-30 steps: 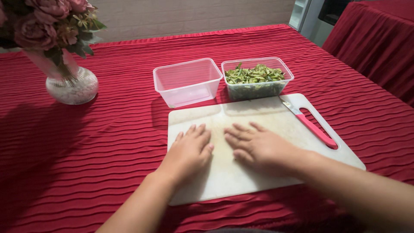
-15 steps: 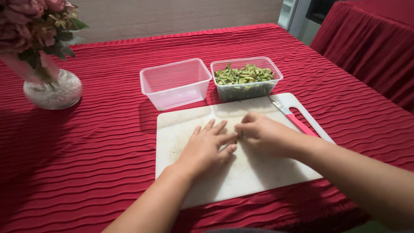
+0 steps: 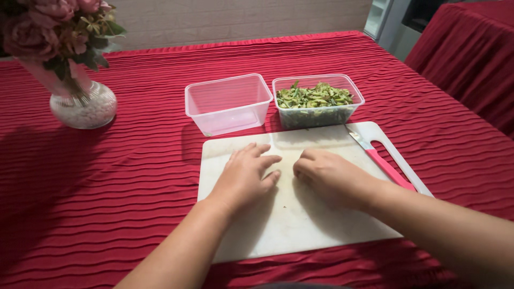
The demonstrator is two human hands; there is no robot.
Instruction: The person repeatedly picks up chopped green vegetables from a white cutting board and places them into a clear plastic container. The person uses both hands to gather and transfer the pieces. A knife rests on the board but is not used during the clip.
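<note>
Head view: the left hand is laid flat, fingers spread, on the white cutting board; the right hand is curled beside it, its hold untellable.

We seem to be in a home dining room. A red ruffled tablecloth covers our table, and a glass vase of flowers stands on it.

Counter under a red ribbed cloth, set with five things.
A white cutting board lies near the front edge; behind it stand an empty clear tub and a tub of chopped greens side by side, with a glass vase of flowers far left.
</note>
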